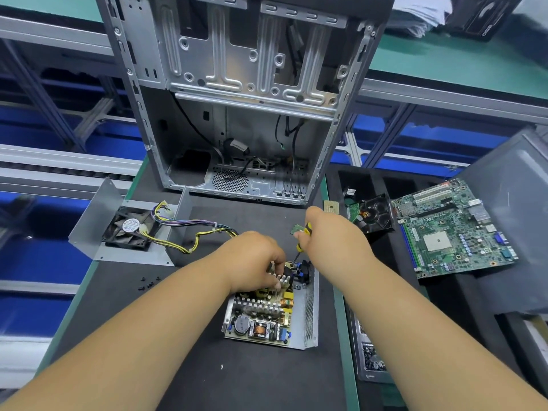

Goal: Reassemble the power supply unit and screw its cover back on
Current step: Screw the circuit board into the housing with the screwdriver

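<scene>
The far end of the open power supply unit is hidden under the left hand, whose fingers curl down over the finned metal heat sinks there and grip the board's parts; exactly what the fingertips pinch cannot be made out. The right hand is clenched round a screwdriver with a yellow-and-black handle, most of it buried in the fist, its thin shaft slanting down to the unit's far right corner, where the tip is lost among dark components. The unit lies on a black foam mat, its bare sheet-metal tray holding a crowded circuit board with copper coils and a perforated side wall. Its folded grey metal cover, carrying a black fan, sits to the left, joined by bundled coloured wires. Small dark screws lie scattered near the left forearm. Behind stands an empty steel computer case, cut off at the top; a green motherboard rests at right.
</scene>
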{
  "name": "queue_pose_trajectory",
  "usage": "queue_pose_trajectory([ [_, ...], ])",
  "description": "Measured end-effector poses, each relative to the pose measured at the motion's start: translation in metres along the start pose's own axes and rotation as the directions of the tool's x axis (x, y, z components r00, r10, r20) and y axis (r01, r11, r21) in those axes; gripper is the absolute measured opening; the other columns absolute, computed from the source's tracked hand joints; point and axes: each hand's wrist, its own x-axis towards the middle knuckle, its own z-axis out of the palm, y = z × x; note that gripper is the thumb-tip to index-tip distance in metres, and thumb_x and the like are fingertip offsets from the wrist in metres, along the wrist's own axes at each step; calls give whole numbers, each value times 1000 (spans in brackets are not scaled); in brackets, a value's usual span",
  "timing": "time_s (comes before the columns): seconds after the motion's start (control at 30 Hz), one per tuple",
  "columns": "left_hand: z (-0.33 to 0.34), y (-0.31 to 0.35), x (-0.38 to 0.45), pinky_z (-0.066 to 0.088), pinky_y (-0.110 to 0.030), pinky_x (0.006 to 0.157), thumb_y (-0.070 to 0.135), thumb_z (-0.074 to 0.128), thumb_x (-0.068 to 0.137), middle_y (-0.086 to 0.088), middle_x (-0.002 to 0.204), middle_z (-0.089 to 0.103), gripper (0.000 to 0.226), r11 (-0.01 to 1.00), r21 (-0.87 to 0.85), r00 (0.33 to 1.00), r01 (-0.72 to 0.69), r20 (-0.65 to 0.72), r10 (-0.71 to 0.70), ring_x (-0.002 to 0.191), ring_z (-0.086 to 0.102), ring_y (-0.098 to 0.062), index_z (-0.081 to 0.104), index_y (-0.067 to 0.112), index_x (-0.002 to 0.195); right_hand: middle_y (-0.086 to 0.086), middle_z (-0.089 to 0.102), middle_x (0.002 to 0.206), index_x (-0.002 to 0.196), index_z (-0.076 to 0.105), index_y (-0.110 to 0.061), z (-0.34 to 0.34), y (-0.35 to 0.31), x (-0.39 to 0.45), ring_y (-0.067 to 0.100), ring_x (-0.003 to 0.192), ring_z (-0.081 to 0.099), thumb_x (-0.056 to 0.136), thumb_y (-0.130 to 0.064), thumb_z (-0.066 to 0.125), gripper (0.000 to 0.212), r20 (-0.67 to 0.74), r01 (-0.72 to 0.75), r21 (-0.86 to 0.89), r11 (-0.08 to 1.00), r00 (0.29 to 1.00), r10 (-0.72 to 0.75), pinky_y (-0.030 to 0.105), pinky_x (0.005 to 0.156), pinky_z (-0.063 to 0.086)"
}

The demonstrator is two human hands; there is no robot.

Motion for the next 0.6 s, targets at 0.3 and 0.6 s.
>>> queue_pose_trajectory([
  [0.3, -32, -15, -60, 50, -30, 80, 29, 77, 82, 12, 82, 66, 7, 950, -312, 803, 32, -558, -211, 82, 61, -4, 72, 25, 79, -19, 53, 60, 83, 55, -32, -42, 13, -21, 3, 53, 46, 93, -35, 58, 10, -293, 141, 523, 840, 956, 22, 22, 47, 32],
  [0.6, -41, -42, -151, 43, -8, 67, 18, 77, 82, 11, 77, 66, 15, 741, -633, 458, 222, -604, -653, 73, 61, -6, 69, 25, 71, 12, 54, 69, 88, 63, -33, -37, -54, -22, 18, 56, 46, 90, -37, 60, 6, -221, 278, 767, 579, 961, -168, 33, 55, 40],
])
